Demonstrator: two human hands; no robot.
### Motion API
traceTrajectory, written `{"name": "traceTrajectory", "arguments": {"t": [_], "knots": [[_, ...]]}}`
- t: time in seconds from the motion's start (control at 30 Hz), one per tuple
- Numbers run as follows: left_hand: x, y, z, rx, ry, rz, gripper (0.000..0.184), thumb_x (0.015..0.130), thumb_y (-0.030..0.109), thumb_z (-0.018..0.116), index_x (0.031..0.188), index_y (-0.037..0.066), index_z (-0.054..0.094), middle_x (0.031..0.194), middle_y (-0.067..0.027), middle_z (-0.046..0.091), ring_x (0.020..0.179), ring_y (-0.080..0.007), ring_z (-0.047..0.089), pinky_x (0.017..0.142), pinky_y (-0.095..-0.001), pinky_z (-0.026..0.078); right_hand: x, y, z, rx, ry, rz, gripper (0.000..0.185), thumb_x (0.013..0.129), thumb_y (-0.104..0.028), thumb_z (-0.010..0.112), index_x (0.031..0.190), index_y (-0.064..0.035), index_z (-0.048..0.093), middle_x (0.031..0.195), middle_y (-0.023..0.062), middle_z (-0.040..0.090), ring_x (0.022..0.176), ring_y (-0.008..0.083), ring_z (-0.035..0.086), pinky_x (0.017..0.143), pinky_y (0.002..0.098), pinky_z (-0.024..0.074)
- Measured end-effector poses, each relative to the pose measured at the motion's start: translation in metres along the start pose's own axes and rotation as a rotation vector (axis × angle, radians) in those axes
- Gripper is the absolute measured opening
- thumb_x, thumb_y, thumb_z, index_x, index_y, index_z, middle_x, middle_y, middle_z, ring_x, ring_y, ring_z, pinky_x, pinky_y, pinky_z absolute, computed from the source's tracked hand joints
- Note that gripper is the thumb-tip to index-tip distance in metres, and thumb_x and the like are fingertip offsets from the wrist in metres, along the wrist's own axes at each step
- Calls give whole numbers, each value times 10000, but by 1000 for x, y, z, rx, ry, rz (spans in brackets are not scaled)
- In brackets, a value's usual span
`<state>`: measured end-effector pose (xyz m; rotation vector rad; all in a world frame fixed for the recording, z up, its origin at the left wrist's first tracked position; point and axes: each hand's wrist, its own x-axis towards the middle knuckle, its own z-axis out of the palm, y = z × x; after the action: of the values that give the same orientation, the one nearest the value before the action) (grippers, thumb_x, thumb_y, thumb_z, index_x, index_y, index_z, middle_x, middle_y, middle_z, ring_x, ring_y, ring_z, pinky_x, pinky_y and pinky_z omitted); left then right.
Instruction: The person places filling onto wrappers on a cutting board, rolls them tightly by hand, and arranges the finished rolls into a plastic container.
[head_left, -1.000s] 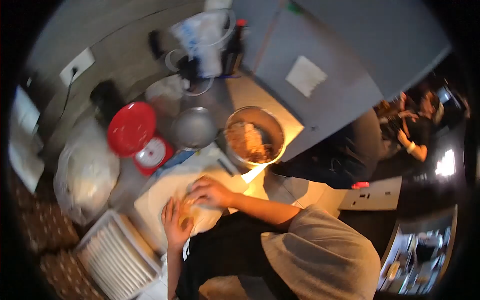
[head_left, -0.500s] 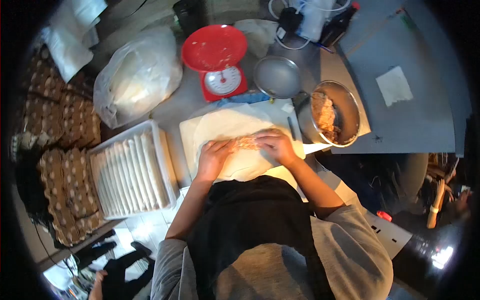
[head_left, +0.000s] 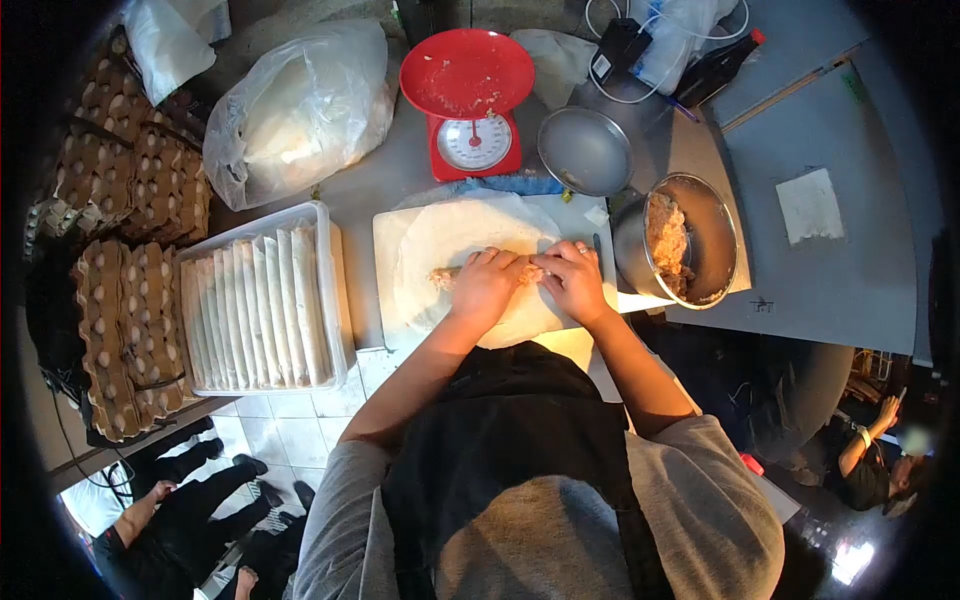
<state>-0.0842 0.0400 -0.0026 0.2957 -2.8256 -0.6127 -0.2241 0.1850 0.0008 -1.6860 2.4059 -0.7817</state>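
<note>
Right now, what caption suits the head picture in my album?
Left hand and right hand touch filling on a sheet near a scale.

Both forearms reach forward, left grip and right grip close together, fingers apparently curled downward.

The floor is pale-tiled, and perhaps a lamp glares.

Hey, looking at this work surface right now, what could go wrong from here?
The thin wrapper might tear if the left hand and right hand press too hard on the filling lying on it.

The filling could end up uneven: one end sticks out past the left hand, while much of the rest is covered by the fingers.

The metal bowl stands close to the right arm, so a careless swing might bump it.
</note>
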Motion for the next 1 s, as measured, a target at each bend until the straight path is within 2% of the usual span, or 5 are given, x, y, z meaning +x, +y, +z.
{"name": "traceTrajectory", "arguments": {"t": [0.2,0.3,0.5,0.8,1.0], "knots": [[-8,7,-21,29,258,-19,312,737,146,690,1048,143,704,1006,-11,671,938,-236,615,855,-387,483,-1,-8,-25,118,47,-26,410,670,-238,811,1061,-150,724,950,35,590,902,257,548,808,398,418],[-25,-10,-27,63,83,-80,368,752,171,699,1120,147,689,1039,-38,671,951,-265,610,867,-392,483,-6,10,-9,87,33,-34,423,675,-239,814,1076,-146,719,973,42,590,907,260,546,813,393,429],[-47,-39,-40,-100,205,-16,466,718,115,716,1182,127,672,1107,-35,664,965,-234,603,839,-352,494,-1,1,-24,137,75,-79,347,704,-141,786,1046,-131,726,955,49,581,902,267,542,785,377,447],[-68,-54,-52,-225,224,-127,498,693,59,754,1183,70,661,1132,-103,674,1033,-305,600,932,-384,468,-4,2,-28,105,-31,-72,615,670,-244,825,1238,-120,626,1071,99,576,985,325,549,872,438,429],[-81,-55,-51,-192,250,-177,521,714,60,751,1222,76,632,1194,-100,654,1089,-306,591,967,-386,451,9,-26,-46,337,11,-78,517,730,118,561,1210,-71,599,1184,142,551,1089,326,565,922,409,473]]}}
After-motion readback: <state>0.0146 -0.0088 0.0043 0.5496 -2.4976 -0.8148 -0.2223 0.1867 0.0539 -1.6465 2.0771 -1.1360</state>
